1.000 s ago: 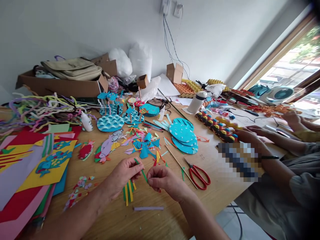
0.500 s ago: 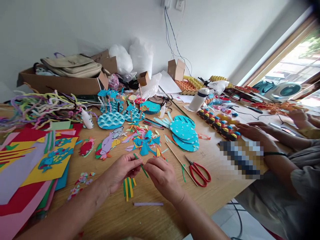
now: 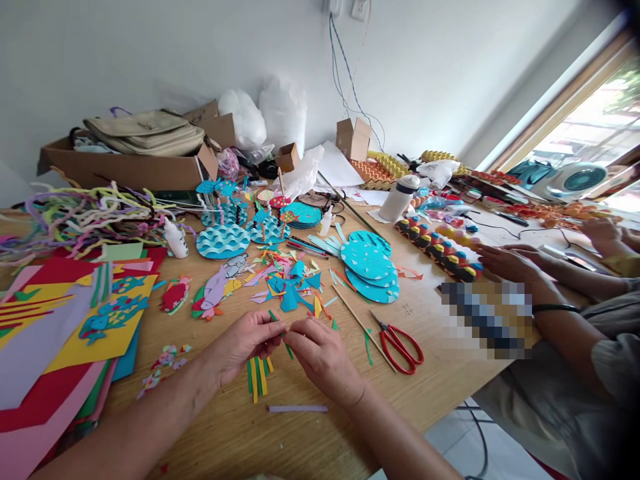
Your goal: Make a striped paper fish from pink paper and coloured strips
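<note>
A narrow green paper strip (image 3: 289, 351) is pinched between the fingertips of my left hand (image 3: 249, 341). From the other side my right hand (image 3: 323, 353) closes its fingers on the same strip; its fingertips are partly hidden. Just below lie green and yellow paper strips (image 3: 259, 379), fanned side by side, and a single lilac strip (image 3: 298, 409). Red-handled scissors (image 3: 401, 349) rest to the right with their blades closed, beside a thin wooden stick (image 3: 363, 327). Beyond my hands is a heap of coloured paper scraps (image 3: 290, 287).
Coloured paper sheets (image 3: 40, 427) cover the left side, with a glue bottle (image 3: 176, 239) behind them. Blue paper discs (image 3: 367, 260) and a white tumbler (image 3: 399, 199) stand centre right. A co-worker's hands (image 3: 515, 267) are beside a painted egg-carton strip (image 3: 440, 250).
My hands stay almost in place, still on the green strip. The strip's angle has shifted slightly between the fingers. The view has moved a little.
</note>
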Available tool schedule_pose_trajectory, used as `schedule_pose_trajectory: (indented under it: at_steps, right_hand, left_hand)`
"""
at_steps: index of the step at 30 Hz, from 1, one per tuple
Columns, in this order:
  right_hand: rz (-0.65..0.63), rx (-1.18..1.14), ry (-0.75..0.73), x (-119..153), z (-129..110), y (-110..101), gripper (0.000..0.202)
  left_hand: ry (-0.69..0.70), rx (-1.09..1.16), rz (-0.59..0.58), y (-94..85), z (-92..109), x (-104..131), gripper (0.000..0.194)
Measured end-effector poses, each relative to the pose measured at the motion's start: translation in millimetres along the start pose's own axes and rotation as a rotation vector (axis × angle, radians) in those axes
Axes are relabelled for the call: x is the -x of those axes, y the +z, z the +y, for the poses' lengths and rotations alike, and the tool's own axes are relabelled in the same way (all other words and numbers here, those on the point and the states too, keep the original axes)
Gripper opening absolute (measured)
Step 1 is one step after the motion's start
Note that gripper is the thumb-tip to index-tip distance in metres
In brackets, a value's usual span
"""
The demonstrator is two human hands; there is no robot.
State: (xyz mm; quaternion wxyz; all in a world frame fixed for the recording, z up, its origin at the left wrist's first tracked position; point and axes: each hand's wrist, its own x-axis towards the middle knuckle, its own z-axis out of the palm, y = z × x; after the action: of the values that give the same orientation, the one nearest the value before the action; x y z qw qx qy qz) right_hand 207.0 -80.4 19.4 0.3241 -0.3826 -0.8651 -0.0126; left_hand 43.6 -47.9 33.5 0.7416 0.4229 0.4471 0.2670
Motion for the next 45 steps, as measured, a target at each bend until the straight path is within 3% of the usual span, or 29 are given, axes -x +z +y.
schedule_pose_trajectory:
  at_steps: [7, 20, 31, 45]
  right_hand:
    - [-0.015, -0.005, -0.01, 5.4, -3.6, 0.0, 0.023]
    - [-0.082, -0.047, 0.016, 15.7, -6.9, 10.6, 0.024]
    - [-0.175, 0.001, 0.022, 18.0, -6.2, 20.1, 0.021]
    - [-0.29, 0.114, 0.045, 16.2, -10.3, 32.1, 0.015]
  left_hand:
    - [0.002, -0.111, -0.024, -1.5, -4.3, -0.7, 0.032]
    - [0.014, -0.503, 0.026, -27.3, -5.6, -11.8, 0.027]
    - [0.253, -0.733, 0.114, -40.5, -12.3, -28.4, 0.013]
    - [0.377, -0.949, 0.175, -41.9, -13.1, -30.6, 0.01]
